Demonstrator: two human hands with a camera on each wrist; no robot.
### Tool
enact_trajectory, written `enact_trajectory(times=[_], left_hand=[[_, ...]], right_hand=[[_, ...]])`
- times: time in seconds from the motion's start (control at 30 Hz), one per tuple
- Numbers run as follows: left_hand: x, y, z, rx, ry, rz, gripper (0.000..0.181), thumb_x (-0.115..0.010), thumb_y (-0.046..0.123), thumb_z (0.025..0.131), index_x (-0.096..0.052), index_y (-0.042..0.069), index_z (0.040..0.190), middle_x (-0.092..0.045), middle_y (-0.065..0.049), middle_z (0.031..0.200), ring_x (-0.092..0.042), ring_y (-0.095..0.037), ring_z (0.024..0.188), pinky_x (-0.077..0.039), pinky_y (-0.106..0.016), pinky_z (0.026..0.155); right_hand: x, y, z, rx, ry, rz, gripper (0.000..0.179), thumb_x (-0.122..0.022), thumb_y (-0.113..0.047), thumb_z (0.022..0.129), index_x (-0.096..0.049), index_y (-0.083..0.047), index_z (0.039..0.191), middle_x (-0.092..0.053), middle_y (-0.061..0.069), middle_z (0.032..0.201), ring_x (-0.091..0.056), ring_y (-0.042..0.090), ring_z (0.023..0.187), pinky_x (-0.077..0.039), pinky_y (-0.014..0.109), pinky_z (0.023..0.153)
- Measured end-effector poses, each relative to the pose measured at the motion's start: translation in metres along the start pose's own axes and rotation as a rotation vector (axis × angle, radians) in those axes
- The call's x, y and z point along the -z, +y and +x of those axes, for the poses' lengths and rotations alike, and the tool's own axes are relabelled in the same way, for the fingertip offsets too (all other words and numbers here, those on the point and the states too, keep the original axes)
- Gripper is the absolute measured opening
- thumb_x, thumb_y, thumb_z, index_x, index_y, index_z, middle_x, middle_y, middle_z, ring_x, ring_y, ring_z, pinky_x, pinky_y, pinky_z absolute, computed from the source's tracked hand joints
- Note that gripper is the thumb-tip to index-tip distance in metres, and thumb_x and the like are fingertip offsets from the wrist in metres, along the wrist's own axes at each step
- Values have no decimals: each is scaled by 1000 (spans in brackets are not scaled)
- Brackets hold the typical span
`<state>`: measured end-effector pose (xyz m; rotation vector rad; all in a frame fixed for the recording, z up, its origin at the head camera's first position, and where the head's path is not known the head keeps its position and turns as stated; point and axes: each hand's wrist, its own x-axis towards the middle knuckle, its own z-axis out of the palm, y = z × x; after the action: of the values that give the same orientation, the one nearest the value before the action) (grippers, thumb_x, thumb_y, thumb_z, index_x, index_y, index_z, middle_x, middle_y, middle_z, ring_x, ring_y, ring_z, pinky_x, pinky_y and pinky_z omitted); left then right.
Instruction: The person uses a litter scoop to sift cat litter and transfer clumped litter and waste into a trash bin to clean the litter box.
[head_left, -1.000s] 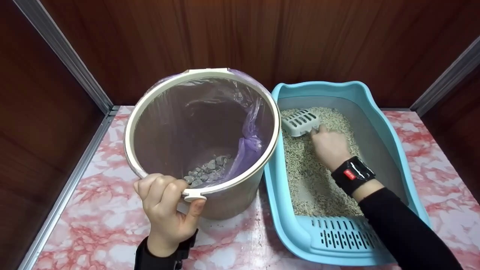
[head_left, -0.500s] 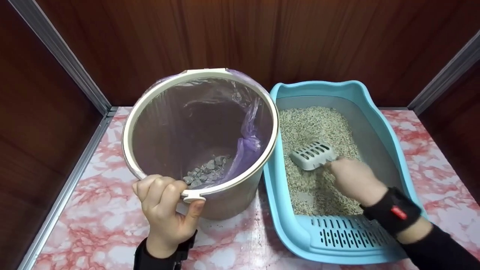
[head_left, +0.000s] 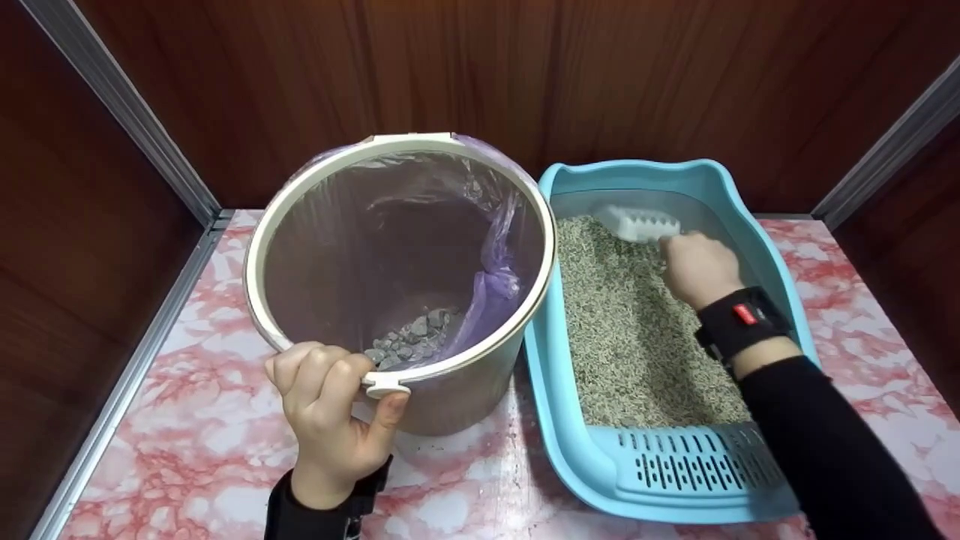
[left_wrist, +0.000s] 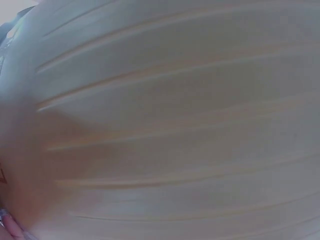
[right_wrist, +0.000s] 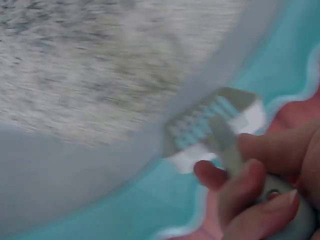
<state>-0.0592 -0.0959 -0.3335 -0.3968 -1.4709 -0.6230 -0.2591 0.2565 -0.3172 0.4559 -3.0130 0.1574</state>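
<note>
My left hand (head_left: 326,420) grips the front rim of a cream trash bin (head_left: 457,397), fingers over the edge and thumb outside near a small tab. A thin purple bag (head_left: 491,300) lines the bin, with grey litter clumps (head_left: 412,337) at its bottom. Ribbed bin wall (left_wrist: 175,125) fills the left wrist view. With curled fingers my right hand (head_left: 701,270) holds a pale slotted litter scoop (head_left: 641,223) by its handle (right_wrist: 230,152). Blurred by motion, the scoop is at the back of a blue litter box (head_left: 559,420), over the far edge of the beige litter (head_left: 622,337).
The box's front ledge (head_left: 697,461) is perforated. Bin and box stand side by side on a red-and-white marbled surface (head_left: 202,390). Dark wood panels (head_left: 480,67) rise behind and at both sides, with metal strips (head_left: 142,112) along the corners.
The scoop came forward from the back left of the litter, then went back to the far end. Litter now covers the bare patch near the front. My left hand stays on the rim.
</note>
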Motion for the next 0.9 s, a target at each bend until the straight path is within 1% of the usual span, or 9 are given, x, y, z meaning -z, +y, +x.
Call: enact_trajectory(times=[0.13,0.17,0.3,0.37,0.47,0.53,0.7,0.87,0.9], left_hand=[[-1,1,-1,-3,5,-4,54,-52,53,95,-49,6,68,-43,-7,67,-37,-30,72,-22,-43,73],[-2,1,-1,-1,6,-6,54,-52,52,95,-49,6,68,-43,-7,67,-37,-30,72,-22,-43,73],[-3,2,-1,-3,11,-7,54,-52,52,95,-49,6,67,-43,-7,67,-37,-30,72,-22,-43,73],[-3,3,-1,0,10,-7,54,-52,53,95,-48,6,68,-43,-7,68,-37,-30,72,-22,-42,73],[-2,3,0,1,9,-7,54,-52,53,95,-48,6,67,-42,-7,68,-37,-30,73,-22,-42,74],[-2,3,0,1,9,-7,54,-52,53,95,-48,6,67,-42,-7,68,-37,-30,73,-22,-42,74],[-1,1,-2,-2,19,-5,55,-53,53,95,-49,6,67,-43,-8,67,-37,-30,72,-23,-42,74],[-1,1,-2,-4,27,-2,55,-53,53,95,-49,6,67,-43,-8,67,-37,-31,72,-23,-42,75],[-1,2,-1,-3,29,-3,55,-53,53,95,-49,6,66,-43,-8,67,-37,-30,72,-22,-42,74]], right_hand=[[-22,7,6,-18,-31,-3,9,-55,0,90,-63,2,85,-63,25,83,-61,43,70,-48,54,54],[-24,9,5,-7,-35,2,8,-56,1,86,-62,2,82,-63,24,82,-61,42,69,-48,53,54],[-24,19,-10,50,-85,56,8,-58,4,82,-65,3,82,-63,19,76,-57,32,62,-47,46,52],[-21,21,-20,74,-122,79,15,-57,7,79,-68,5,90,-64,18,79,-56,28,60,-46,42,51],[-10,21,-37,81,-169,102,27,-55,10,79,-69,5,101,-65,16,79,-54,24,58,-44,38,49],[0,22,-47,101,-164,94,31,-55,11,76,-70,4,102,-65,15,79,-52,22,57,-43,36,48],[31,24,-69,140,-101,56,23,-57,5,77,-73,-3,91,-63,7,72,-46,18,53,-37,33,45],[54,27,-83,106,-102,23,18,-53,0,82,-65,-13,82,-52,0,67,-44,19,57,-33,34,47],[57,29,-85,97,-102,22,18,-52,-1,83,-65,-12,83,-54,1,68,-46,19,59,-34,35,49]])
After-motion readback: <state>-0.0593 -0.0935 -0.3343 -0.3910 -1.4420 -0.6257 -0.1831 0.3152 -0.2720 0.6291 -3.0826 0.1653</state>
